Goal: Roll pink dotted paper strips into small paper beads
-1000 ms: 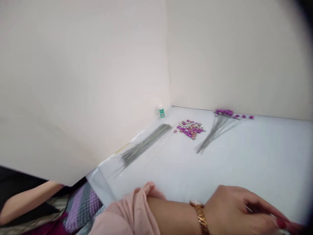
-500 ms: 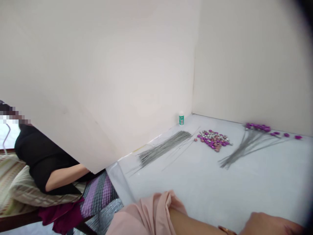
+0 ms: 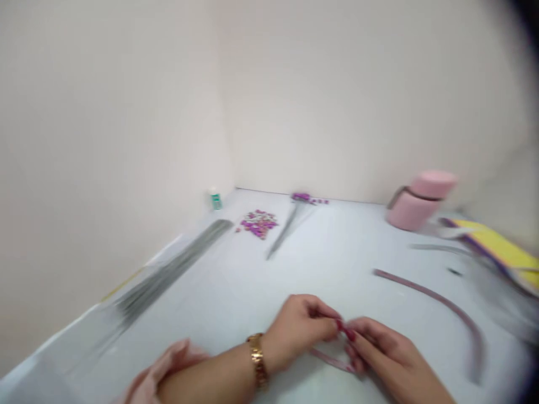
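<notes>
Near the front of the white table, my left hand [image 3: 301,325] and my right hand [image 3: 385,356] meet fingertip to fingertip. Both pinch a thin pinkish strip [image 3: 330,360], whose loop hangs below the fingers. The exact spot between the fingertips is blurred. A similar curved mauve strip [image 3: 438,294] lies to the right of my right hand. Beyond my left hand are a bundle of thin grey wires with purple tips [image 3: 284,230] and a pile of purple, pink and silver beads [image 3: 259,224].
A long bundle of grey wires [image 3: 172,269] lies at the left by the wall. Behind it stands a small white and green bottle [image 3: 216,199]. A pink flask [image 3: 419,202] and a yellow box [image 3: 501,247] are at the back right.
The view has swung to the right. Both hands, the strips, the flask and the yellow box now show. The seated person at the left has left the view.
</notes>
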{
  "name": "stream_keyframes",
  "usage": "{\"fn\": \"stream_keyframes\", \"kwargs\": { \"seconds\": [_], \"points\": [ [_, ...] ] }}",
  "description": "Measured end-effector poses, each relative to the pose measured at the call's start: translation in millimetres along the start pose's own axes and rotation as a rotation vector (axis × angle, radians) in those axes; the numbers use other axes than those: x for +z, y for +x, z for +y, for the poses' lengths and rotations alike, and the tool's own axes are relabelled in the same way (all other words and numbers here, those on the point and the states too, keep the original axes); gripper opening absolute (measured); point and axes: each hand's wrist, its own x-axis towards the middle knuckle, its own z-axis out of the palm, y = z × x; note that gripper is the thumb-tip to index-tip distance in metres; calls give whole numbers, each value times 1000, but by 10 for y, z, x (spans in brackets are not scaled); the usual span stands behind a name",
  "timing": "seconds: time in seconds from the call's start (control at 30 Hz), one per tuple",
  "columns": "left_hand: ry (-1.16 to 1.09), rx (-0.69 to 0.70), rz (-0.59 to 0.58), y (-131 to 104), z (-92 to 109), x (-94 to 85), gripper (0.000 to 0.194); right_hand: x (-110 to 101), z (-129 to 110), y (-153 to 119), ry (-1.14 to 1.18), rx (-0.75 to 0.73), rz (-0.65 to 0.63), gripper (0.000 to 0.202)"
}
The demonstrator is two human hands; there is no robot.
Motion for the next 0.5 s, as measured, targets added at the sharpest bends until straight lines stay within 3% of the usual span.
{"fn": "stream_keyframes", "kwargs": {
  "seconds": [0.13, 0.3, 0.5],
  "points": [
    [-65, -26, -28, 34, 5, 38, 10, -30, -160, 3, 121, 27, -48, 16],
    [-68, -61, -4, 10, 42, 57, 11, -16, -174, -16, 210, 71, -58, 18],
    [100, 39, 43, -17, 39, 86, 10, 0, -173, -25, 330, 133, -44, 23]
  ]
}}
